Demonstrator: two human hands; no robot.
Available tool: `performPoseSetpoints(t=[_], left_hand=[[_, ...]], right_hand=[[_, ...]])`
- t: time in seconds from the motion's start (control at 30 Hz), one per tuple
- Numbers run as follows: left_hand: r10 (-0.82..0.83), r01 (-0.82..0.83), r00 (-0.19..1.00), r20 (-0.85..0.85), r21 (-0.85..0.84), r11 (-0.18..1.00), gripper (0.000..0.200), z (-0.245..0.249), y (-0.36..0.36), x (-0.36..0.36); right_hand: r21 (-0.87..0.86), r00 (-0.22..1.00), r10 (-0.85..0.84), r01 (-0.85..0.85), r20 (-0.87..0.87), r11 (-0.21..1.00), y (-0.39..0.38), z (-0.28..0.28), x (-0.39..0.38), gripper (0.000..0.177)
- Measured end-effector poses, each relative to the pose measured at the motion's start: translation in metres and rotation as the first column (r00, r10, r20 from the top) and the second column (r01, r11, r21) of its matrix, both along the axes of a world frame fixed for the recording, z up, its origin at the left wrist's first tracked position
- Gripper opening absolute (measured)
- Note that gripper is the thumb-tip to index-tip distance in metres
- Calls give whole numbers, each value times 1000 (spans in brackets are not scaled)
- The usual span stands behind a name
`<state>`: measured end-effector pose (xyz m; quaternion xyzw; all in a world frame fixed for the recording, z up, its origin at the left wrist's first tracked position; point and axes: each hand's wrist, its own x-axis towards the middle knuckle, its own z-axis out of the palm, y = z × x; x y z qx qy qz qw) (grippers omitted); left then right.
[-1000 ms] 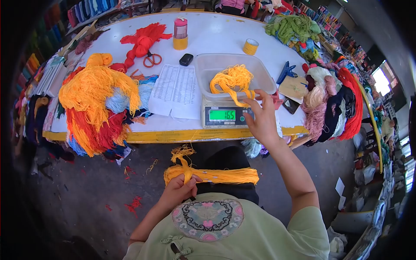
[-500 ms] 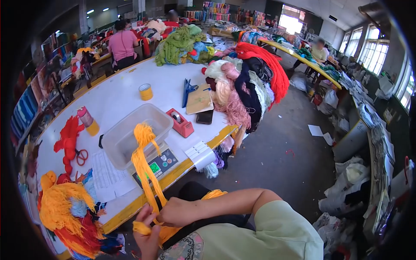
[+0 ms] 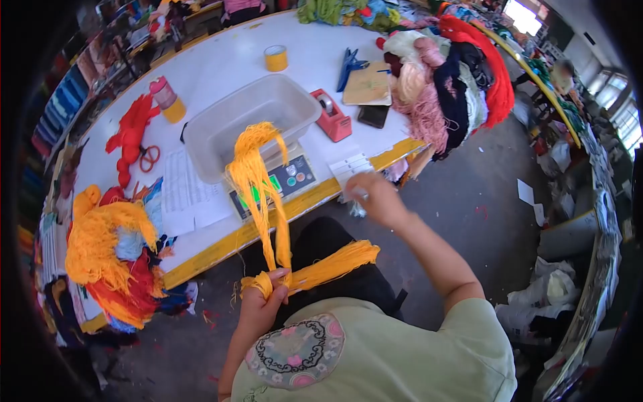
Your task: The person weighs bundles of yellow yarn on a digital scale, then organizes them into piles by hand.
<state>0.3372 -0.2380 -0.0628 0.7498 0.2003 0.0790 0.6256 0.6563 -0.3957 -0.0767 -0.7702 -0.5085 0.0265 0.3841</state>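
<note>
My left hand (image 3: 262,309) is closed around a skein of orange-yellow yarn (image 3: 282,244) over my lap. One end of the skein reaches up over the table edge onto the digital scale (image 3: 301,171) and the rim of its clear plastic tub (image 3: 201,157); a loose bundle (image 3: 341,263) trails right across my dark lap. Out at the table's front edge, my right hand (image 3: 380,201) is slightly blurred, its fingers curled right at a set of white paper strips (image 3: 349,166). What those fingers pinch is hidden.
A red tape dispenser (image 3: 333,117), phone (image 3: 372,116), notepad (image 3: 367,86) and yellow tape roll (image 3: 275,58) lie on the white table. Scissors (image 3: 149,158) and a written sheet (image 3: 184,187) are left. Yarn heaps (image 3: 107,234) hang at the left corner, more (image 3: 429,87) at right.
My right hand has left the yarn by my left hand and moved up and right to the white strips. My left hand keeps its hold. The view has tilted down.
</note>
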Motion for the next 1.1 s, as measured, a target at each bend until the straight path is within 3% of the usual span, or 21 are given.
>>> performPoseSetpoints(t=[0.03, 0.13, 0.23, 0.37, 0.67, 0.87, 0.93, 0.97, 1.07, 1.1], left_hand=[[9, -9, 1000, -1, 0, 1000, 33, -2, 1, -2], [12, -12, 1000, -13, -25, 1000, 32, -1, -3, 1], [5, -5, 1000, 4, -29, 1000, 31, -4, -5, 3], [30, -31, 999, -34, -27, 999, 30, -5, -4, -1], [10, -11, 1000, -15, -103, 995, 28, -1, -7, 9], [96, -87, 994, 53, -163, 983, 34, -2, 0, 6], [86, -74, 993, 78, -152, 986, 47, 5, 7, 7], [88, -70, 991, 96, -174, 982, 52, 11, 8, 9], [-79, 75, 994, 75, 51, 996, 57, 18, 15, 13], [-101, 96, 993, 64, 81, 992, 57, 20, 14, 15]], right_hand=[[12, 990, -65, 64, 124, 998, 1, -11, 24, 20], [-69, 935, 28, -4, 353, 998, 12, -24, 63, 36], [-196, 952, 55, 5, 302, 981, 21, -32, 71, 37], [-183, 951, 49, 9, 307, 983, 12, -32, 61, 36], [-35, 922, -55, 75, 383, 997, 9, -42, 44, 23], [90, 898, -116, 85, 424, 992, 5, -22, 6, 15], [-18, 987, 113, -112, 112, 994, 4, -6, -14, 16], [-50, 976, 212, -215, -55, 975, 5, 5, -25, 16], [-76, 780, 625, -621, 41, 780, 22, 63, -69, 14], [-138, 740, 659, -644, 135, 752, 28, 76, -79, 14]])
